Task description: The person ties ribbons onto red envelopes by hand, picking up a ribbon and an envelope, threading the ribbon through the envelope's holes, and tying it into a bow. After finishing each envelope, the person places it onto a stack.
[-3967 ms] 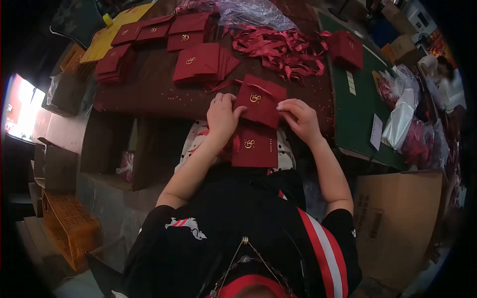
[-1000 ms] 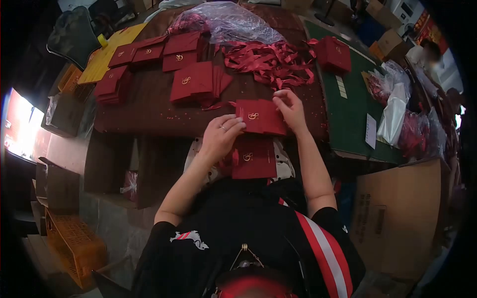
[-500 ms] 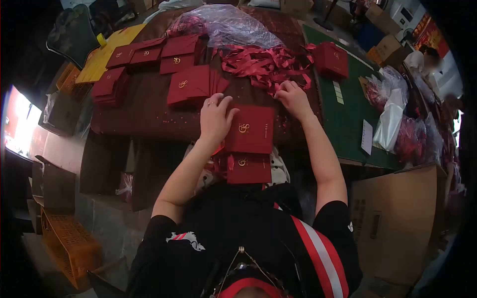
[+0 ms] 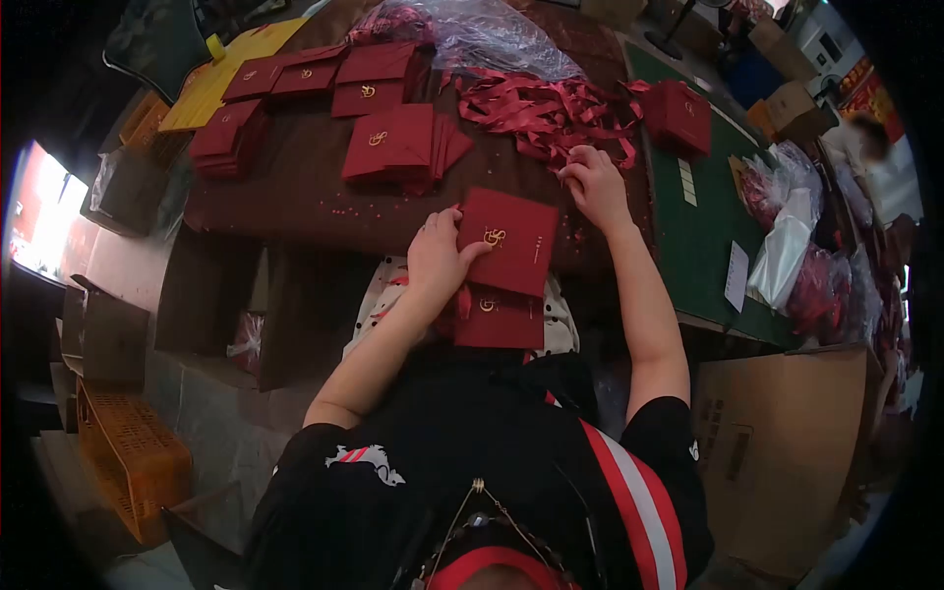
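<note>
My left hand [image 4: 438, 251] is closed on the left edge of a dark red paper bag [image 4: 521, 231] with a gold logo, its thumb across the front and its other fingers partly hidden. This bag tilts slightly and overlaps a second red bag [image 4: 516, 324] at my lap. To the right, my right hand [image 4: 598, 192] has its fingers pinched together at the near edge of a heap of red ribbons [image 4: 536, 108]. What lies between those fingertips is too small to make out. Just beyond my left hand lies a stack of red bags [image 4: 388, 143].
More red bag stacks [image 4: 228, 138] lie on the brown-covered table [image 4: 295, 216]. Clear plastic [image 4: 501, 39] lies behind the ribbons. On the right, a green mat [image 4: 703, 265] carries a red bag stack [image 4: 678, 118] and plastic-wrapped bundles. A cardboard box [image 4: 787, 452] stands at lower right.
The upper red bag has tilted, and my left thumb now lies across its front. My right hand's fingers have drawn closer together by the ribbons. The view has shifted slightly.
</note>
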{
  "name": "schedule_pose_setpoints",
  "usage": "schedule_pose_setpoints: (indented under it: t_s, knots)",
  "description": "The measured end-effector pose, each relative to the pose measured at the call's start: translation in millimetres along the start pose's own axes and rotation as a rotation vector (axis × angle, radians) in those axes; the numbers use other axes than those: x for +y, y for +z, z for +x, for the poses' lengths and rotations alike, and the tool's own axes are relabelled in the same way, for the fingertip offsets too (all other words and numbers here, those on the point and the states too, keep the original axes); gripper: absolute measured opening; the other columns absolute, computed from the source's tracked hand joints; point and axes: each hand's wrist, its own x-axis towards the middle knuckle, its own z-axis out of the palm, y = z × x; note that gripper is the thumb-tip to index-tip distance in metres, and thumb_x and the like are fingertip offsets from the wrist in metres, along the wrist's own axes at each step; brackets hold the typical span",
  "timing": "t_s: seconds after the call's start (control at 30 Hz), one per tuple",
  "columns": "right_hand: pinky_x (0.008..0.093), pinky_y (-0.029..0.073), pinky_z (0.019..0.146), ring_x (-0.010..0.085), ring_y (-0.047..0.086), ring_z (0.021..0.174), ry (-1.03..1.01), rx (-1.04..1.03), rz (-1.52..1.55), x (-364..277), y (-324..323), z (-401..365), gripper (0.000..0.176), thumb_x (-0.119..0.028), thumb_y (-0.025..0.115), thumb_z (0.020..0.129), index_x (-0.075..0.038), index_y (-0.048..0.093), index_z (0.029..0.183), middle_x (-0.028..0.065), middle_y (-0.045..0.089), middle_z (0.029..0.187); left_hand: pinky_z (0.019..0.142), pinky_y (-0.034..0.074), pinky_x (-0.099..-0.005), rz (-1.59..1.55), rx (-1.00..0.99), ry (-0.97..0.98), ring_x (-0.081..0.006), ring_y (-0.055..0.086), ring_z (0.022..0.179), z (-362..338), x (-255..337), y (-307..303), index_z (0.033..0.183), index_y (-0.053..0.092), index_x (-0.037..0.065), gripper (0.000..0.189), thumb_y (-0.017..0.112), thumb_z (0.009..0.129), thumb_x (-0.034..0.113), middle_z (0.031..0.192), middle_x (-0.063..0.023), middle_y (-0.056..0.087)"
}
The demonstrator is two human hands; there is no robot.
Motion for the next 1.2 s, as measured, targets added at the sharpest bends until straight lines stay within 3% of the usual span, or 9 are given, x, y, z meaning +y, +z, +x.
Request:
schedule_pose_setpoints:
  t_s: [0.07,0.1,0.17,0.2,0.27,0.4,0.5,0.83,1.2]
  knots:
    - [0.0374,0.055,0.081,0.0227,0.066,0.100,0.124,0.290,0.234,-20,-4,1,0.010,-0.008,0.073,0.087,-0.008,0.072,0.096,0.0056,0.068,0.111,0.077,0.054,-0.0396,-0.009,-0.018,-0.049,-0.0269,0.066,0.084,4,3,-3,0.119,0.059,0.002,0.063,0.086,0.076,0.040,0.097,-0.0122,0.064]
    - [0.0374,0.055,0.081,0.0227,0.066,0.100,0.118,0.282,0.238,-29,-7,0,0.010,-0.008,0.073,0.087,-0.008,0.072,0.096,0.0056,0.068,0.111,0.079,0.053,-0.0404,-0.051,-0.040,-0.091,-0.0292,0.065,0.088,4,6,-5,0.116,0.059,0.002,0.061,0.087,0.075,0.038,0.098,-0.0122,0.064]
    - [0.0298,0.054,0.075,0.0138,0.068,0.086,0.476,0.263,0.815,-47,-14,0,0.008,-0.008,0.073,0.090,-0.004,0.071,0.097,0.0046,0.072,0.097,0.081,0.053,-0.0412,-0.093,-0.062,-0.141,-0.0315,0.065,0.092,5,9,-7,0.113,0.059,0.003,0.058,0.087,0.074,0.036,0.099,-0.0121,0.065]
    - [0.0251,0.051,0.070,0.0081,0.064,0.077,0.455,0.317,0.858,-60,-17,2,0.010,-0.009,0.074,0.091,-0.002,0.070,0.097,0.0021,0.069,0.081,0.080,0.052,-0.0410,-0.117,-0.063,-0.166,-0.0305,0.065,0.090,5,9,-7,0.111,0.059,0.004,0.056,0.088,0.073,0.034,0.097,-0.0112,0.065]
    - [0.0265,0.052,0.071,0.0084,0.065,0.080,0.388,0.287,0.815,-87,-23,4,0.010,-0.009,0.074,0.091,-0.001,0.070,0.097,0.0017,0.070,0.087,0.079,0.052,-0.0407,-0.137,-0.066,-0.194,-0.0295,0.065,0.088,5,10,-9,0.108,0.060,0.005,0.055,0.089,0.072,0.033,0.095,-0.0103,0.065]
    - [0.0340,0.055,0.069,0.0249,0.069,0.081,0.312,0.124,0.682,-128,-22,2,0.013,-0.014,0.078,0.086,-0.006,0.072,0.095,0.0084,0.069,0.089,0.076,0.052,-0.0402,-0.211,-0.053,-0.218,-0.0283,0.064,0.085,3,10,-10,0.111,0.062,0.007,0.052,0.089,0.072,0.029,0.091,-0.0093,0.063]
    - [0.0362,0.055,0.069,0.0245,0.068,0.083,0.132,0.217,0.441,-138,-1,1,0.012,-0.018,0.077,0.087,-0.008,0.071,0.091,0.0064,0.068,0.088,0.075,0.052,-0.0399,-0.248,0.018,-0.153,-0.0282,0.064,0.084,-1,8,-5,0.117,0.064,0.008,0.054,0.087,0.072,0.026,0.090,-0.0089,0.063]
    - [0.0380,0.054,0.070,0.0271,0.064,0.081,0.020,0.164,0.300,-152,12,6,0.011,-0.012,0.072,0.087,-0.007,0.063,0.090,0.0075,0.062,0.088,0.081,0.053,-0.0408,-0.302,0.097,-0.002,-0.0320,0.064,0.092,-4,3,4,0.129,0.061,0.004,0.058,0.081,0.076,0.016,0.102,-0.0139,0.062]
    - [0.0406,0.054,0.070,0.0298,0.064,0.083,0.143,0.176,0.338,-153,13,4,0.011,-0.013,0.070,0.089,-0.006,0.062,0.092,0.0094,0.061,0.088,0.086,0.052,-0.0433,-0.244,0.080,0.090,-0.0387,0.063,0.101,-12,11,5,0.135,0.056,0.000,0.059,0.077,0.081,0.012,0.113,-0.0195,0.063]
